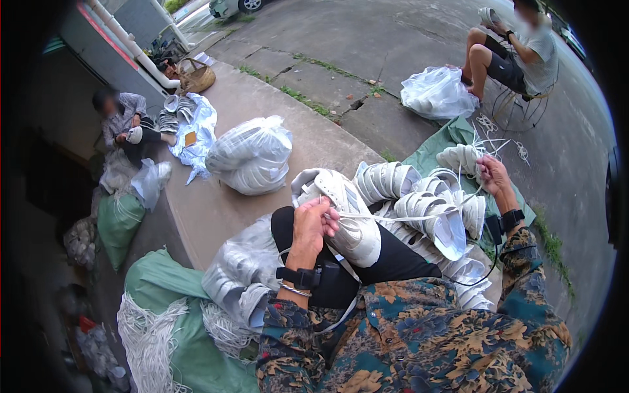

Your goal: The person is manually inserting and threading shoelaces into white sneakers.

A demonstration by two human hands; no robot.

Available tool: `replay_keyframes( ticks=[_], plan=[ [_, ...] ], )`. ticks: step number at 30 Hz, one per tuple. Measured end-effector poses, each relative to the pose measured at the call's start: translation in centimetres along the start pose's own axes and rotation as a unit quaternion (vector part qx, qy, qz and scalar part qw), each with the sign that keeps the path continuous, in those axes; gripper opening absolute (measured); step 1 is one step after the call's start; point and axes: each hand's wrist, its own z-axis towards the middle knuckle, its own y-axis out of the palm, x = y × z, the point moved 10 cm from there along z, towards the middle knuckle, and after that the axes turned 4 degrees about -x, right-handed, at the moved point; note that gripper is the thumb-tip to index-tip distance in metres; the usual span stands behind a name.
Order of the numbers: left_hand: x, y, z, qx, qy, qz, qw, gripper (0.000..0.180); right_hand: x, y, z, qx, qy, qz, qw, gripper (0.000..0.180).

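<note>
Outdoors, seemingly concrete ledge (216,216); left hand (313,226) steadies shoe (347,213).

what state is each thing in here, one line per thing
white shoe: on the lap, partly laced, lace pulled taut to the right
white lace: stretched between both hands
left hand: closed grip on the lace at the shoe
right hand: raised, pinching the lace's far end
shoe pile: loose on the green sheet
clear bag: full, on the concrete ledge
</note>
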Motion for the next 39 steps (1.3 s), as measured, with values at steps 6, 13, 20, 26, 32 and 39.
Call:
replay_keyframes(
  ticks=[6, 13, 20, 26, 32, 39],
  plan=[
    [-0.5, 0.3, -0.3, 0.003, 0.043, 0.033, 0.999, 0.02, 7.9, 28.3, -7.8, -0.284, 0.072, -0.187, 0.938, 0.013],
    [-0.1, 0.3, -1.0, 0.028, 0.099, 0.033, 0.994, 0.024, 9.5, 38.3, -10.3, -0.386, -0.154, -0.397, 0.818, 0.023],
    [-0.1, 0.1, -1.2, 0.041, 0.126, 0.053, 0.99, 0.031, 10.4, 40.0, -9.3, -0.415, -0.131, -0.437, 0.787, 0.019],
    [0.5, 0.9, -1.9, 0.069, 0.186, 0.187, 0.962, 0.033, 8.3, 44.3, -11.9, -0.402, -0.272, -0.677, 0.553, 0.012],
    [0.4, 0.3, -2.1, 0.069, 0.205, 0.196, 0.956, 0.033, 7.9, 44.4, -11.9, -0.438, -0.222, -0.674, 0.552, 0.011],
    [1.4, 0.8, -2.4, 0.067, 0.168, 0.203, 0.962, 0.026, 8.1, 46.9, -13.8, -0.52, -0.291, -0.672, 0.44, 0.035]
  ],
)
